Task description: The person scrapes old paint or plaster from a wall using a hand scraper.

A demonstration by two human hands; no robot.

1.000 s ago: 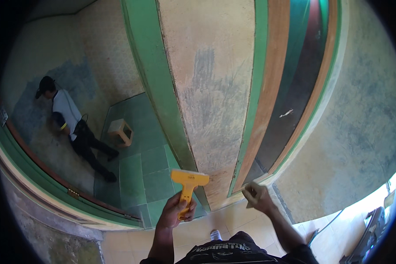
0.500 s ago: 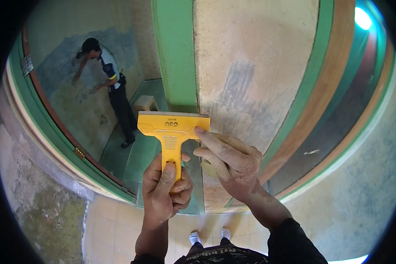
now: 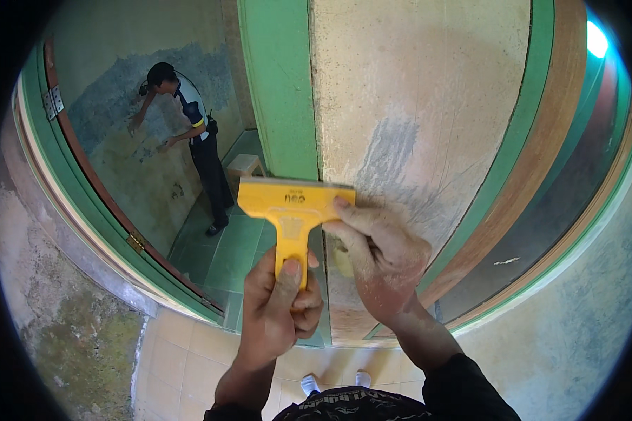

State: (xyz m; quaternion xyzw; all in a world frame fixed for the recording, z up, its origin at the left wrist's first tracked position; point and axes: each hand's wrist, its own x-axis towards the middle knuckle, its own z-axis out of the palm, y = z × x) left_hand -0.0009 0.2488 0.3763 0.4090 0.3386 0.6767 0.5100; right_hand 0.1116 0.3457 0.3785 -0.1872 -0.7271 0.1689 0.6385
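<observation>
A yellow wall scraper is held up in front of me, its wide head at the top with a thin blade edge along it. My left hand is wrapped round its handle, thumb laid along the front. Dusty, my right hand has its fingers at the right corner of the scraper's head, one fingertip on the front face and another digit just below. Behind the scraper stands a beige wall panel with a grey scraped patch.
Through the doorway on the left, a person leans toward a partly stripped wall. A small stool stands beside them. A green post separates doorway and panel. A wood-and-green frame curves along the right. Tiles lie underfoot.
The scraper and both hands have shifted slightly right in view, as has the background. The scraper's head tilts a little more, and my right hand keeps its fingers at its corner.
</observation>
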